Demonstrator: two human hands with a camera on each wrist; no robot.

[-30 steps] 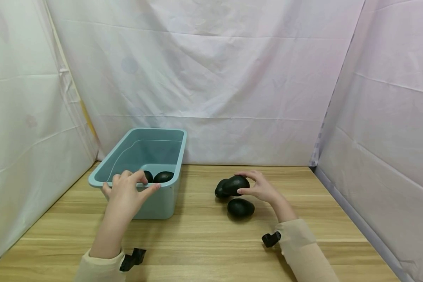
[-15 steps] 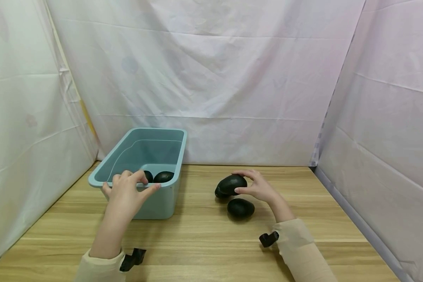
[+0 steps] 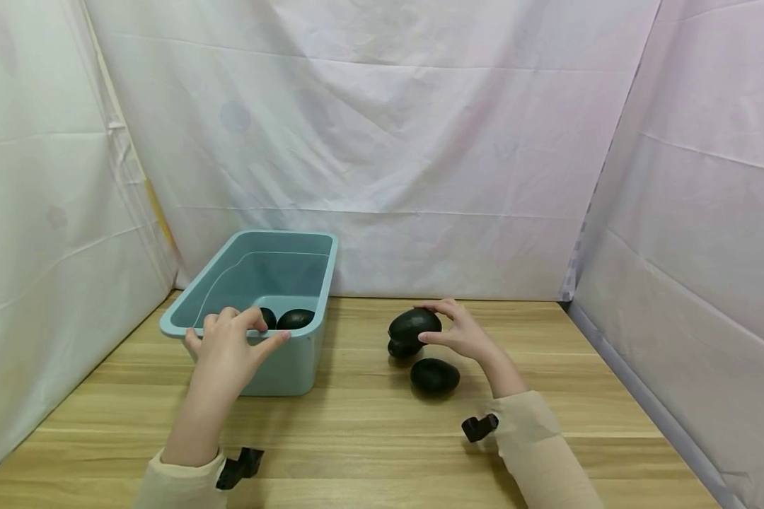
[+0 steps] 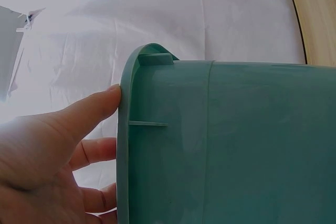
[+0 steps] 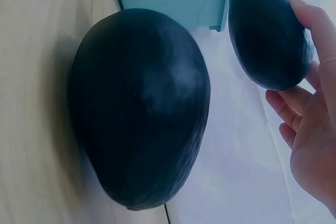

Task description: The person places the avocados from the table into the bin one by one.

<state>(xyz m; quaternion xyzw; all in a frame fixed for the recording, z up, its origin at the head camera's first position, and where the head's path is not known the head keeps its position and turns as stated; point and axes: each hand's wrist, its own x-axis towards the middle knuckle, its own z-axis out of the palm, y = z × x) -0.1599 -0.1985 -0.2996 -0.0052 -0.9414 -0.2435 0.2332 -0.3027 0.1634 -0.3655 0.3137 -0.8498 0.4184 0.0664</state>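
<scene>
A dark avocado (image 3: 414, 327) is pinched between the thumb and fingers of my right hand (image 3: 460, 334), raised above another avocado (image 3: 402, 349) that it partly covers. Closer to me on the table lies a third avocado (image 3: 435, 376), large in the right wrist view (image 5: 139, 108). My left hand (image 3: 229, 350) grips the near rim of a blue-green plastic bin (image 3: 326, 283). In the left wrist view its thumb (image 4: 97, 108) touches the rim while the other fingertips go behind it. Inside the bin, two avocados show: one in plain sight (image 3: 296, 319), one mostly hidden by the left hand.
The bin stands at the left of a wood-grain table (image 3: 356, 452). White cloth (image 3: 420, 141) hangs behind and along both sides. Black wrist cameras sit on the left cuff (image 3: 239, 468) and right cuff (image 3: 479, 428).
My right hand has moved slightly left and up with its avocado, which now sits higher over the one beneath. My left hand and the bin have stayed put.
</scene>
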